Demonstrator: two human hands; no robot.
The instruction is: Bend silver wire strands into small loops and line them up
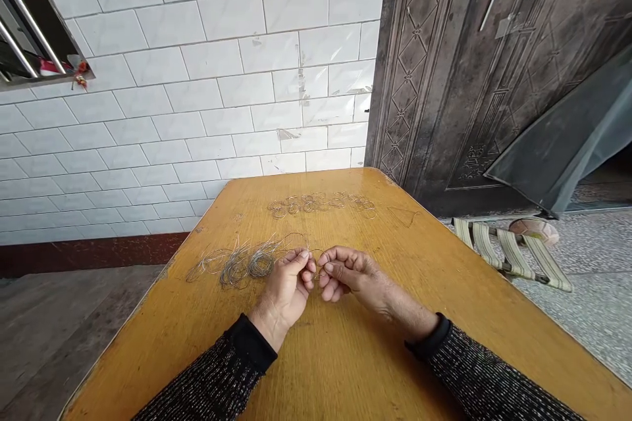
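My left hand (290, 279) and my right hand (351, 276) meet over the middle of the wooden table, fingertips close together. Both are closed in a pinch on a thin wire (316, 251), which shows between the fingers; most of it is hidden by them. Just left of my left hand lies a tangled heap of thin metal wires (237, 266), with a denser coil (261, 264) at its right side and loose ends sticking up. Farther back, a row of small wire loops (309, 202) lies flat across the table.
The yellow-brown table (375, 355) reaches to a white tiled wall (207, 79). At the right stands a dark carved door (444, 79) with a grey mesh panel (563, 138) beside it. A striped folding stool (513, 253) stands on the floor by the table's right edge.
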